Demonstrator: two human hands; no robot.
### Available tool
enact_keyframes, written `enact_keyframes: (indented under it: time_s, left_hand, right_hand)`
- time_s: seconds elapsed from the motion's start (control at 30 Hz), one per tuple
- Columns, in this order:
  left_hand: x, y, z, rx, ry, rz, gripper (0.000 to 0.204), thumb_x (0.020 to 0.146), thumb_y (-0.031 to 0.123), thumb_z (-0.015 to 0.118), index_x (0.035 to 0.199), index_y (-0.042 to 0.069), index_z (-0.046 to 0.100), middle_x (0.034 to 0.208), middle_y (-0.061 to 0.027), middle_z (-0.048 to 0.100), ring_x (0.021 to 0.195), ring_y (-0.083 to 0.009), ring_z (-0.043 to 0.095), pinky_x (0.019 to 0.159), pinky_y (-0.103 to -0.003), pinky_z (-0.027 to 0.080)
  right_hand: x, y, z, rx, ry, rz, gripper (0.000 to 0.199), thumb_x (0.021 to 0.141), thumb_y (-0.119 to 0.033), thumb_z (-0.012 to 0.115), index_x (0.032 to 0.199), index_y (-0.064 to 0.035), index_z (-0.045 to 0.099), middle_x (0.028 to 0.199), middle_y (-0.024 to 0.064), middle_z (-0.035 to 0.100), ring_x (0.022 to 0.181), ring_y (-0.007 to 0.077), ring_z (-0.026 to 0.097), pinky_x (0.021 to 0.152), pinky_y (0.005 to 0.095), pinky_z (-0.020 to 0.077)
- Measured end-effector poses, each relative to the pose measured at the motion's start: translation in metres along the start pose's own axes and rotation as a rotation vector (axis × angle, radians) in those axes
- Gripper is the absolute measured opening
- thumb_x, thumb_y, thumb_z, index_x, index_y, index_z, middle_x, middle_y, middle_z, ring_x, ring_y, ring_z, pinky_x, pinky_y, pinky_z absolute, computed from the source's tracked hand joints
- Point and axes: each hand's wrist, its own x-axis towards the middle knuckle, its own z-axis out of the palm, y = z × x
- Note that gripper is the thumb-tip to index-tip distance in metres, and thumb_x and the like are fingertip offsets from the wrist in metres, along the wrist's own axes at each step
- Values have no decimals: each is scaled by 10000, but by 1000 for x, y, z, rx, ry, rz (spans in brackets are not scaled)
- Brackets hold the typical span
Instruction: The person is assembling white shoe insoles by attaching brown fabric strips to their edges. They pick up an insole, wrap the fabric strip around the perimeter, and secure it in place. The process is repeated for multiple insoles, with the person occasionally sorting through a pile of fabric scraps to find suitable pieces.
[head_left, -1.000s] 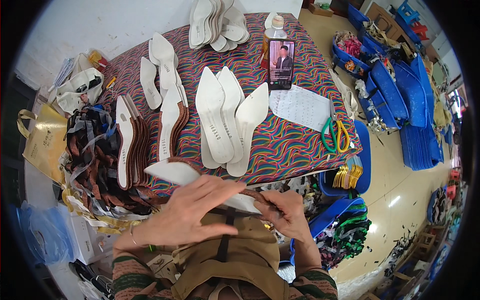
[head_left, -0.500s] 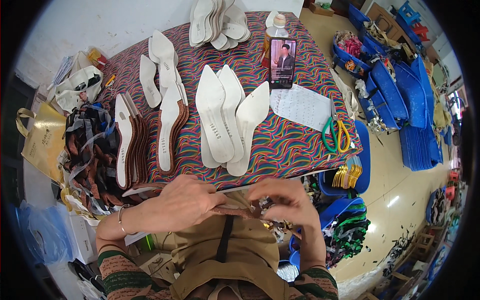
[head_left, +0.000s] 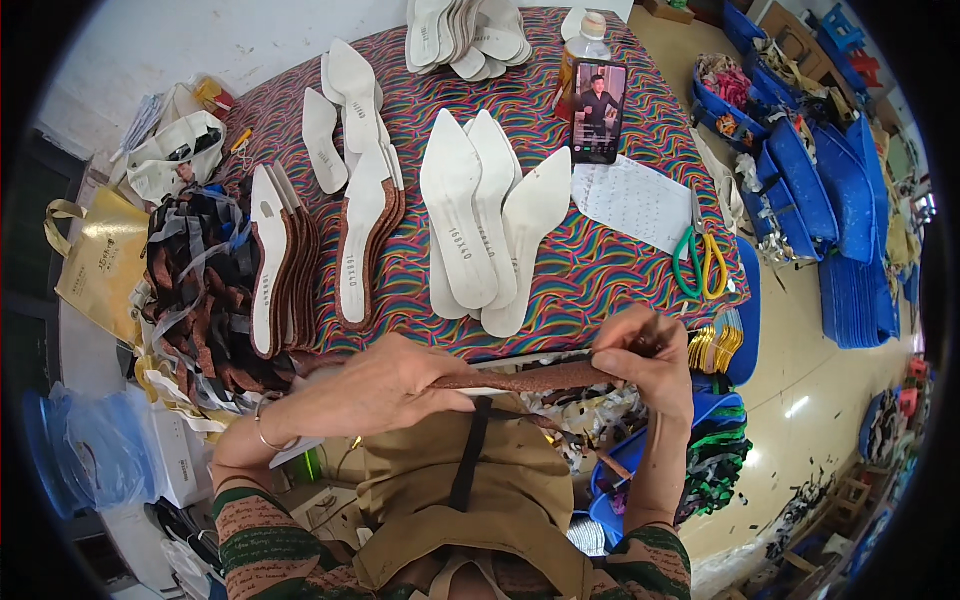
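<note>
A long, narrow shoe insole [head_left: 530, 378] with a brown glittery edge is held on its side, level, just in front of the person's chest and just short of the table's near edge. Its pale face shows as a thin strip along the top; the far tip is hidden behind the right hand.

The left hand [head_left: 375, 385] is curled around one end of the insole, fingers wrapped over the top and thumb beneath, closed snugly on it. The right hand [head_left: 645, 365] pinches the other end, fingers bunched tight; a dark slim thing sticks up from between its fingers, possibly a small tool or strap end, though the view is too poor to tell which.

Just beyond the hands lies the table [head_left: 600, 270] under a striped rainbow cloth. Ahead of the left hand stand rows of brown-edged insoles [head_left: 290, 265] stacked on edge, and further to that side a heap of brown and grey straps [head_left: 195, 275]. Straight ahead between both hands lie white pointed insoles [head_left: 490, 220]. Beyond the right hand sit green and yellow scissors [head_left: 698, 262] on the cloth, a sheet of white paper [head_left: 635, 200] beside them, and a phone [head_left: 598, 110] propped upright further off
</note>
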Motion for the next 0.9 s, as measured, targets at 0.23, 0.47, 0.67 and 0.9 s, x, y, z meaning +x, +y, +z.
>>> enact_keyframes:
  time_s: [0.23,0.47,0.67,0.9]
  left_hand:
    - [-6,-2,41,-889,163,-149,256,895,141,706,1068,-42,665,804,-38,681,704,-76,628,636,-241,522]
    - [-5,0,31,-862,176,-204,292,896,84,688,1153,-45,631,819,-50,676,705,-88,628,645,-239,519]
    - [4,-2,44,-1015,341,-156,279,880,50,689,1133,-57,633,871,-97,688,718,-124,638,649,-257,529]
    - [21,0,52,-1047,465,-110,196,861,42,710,1020,-50,643,863,-86,680,695,-114,634,637,-246,529]
  right_hand:
    - [-47,43,15,228,208,-124,151,768,-15,781,861,18,666,784,62,670,671,93,594,610,234,466]
    - [-37,27,33,146,233,-231,197,755,28,784,902,13,654,809,35,656,693,95,599,630,232,475]
    - [-35,37,32,-524,121,-434,164,782,60,692,940,23,678,874,111,667,733,140,597,632,247,468]
    - [-26,56,47,-408,174,-403,146,860,28,635,999,25,677,918,101,663,780,164,602,714,256,467]
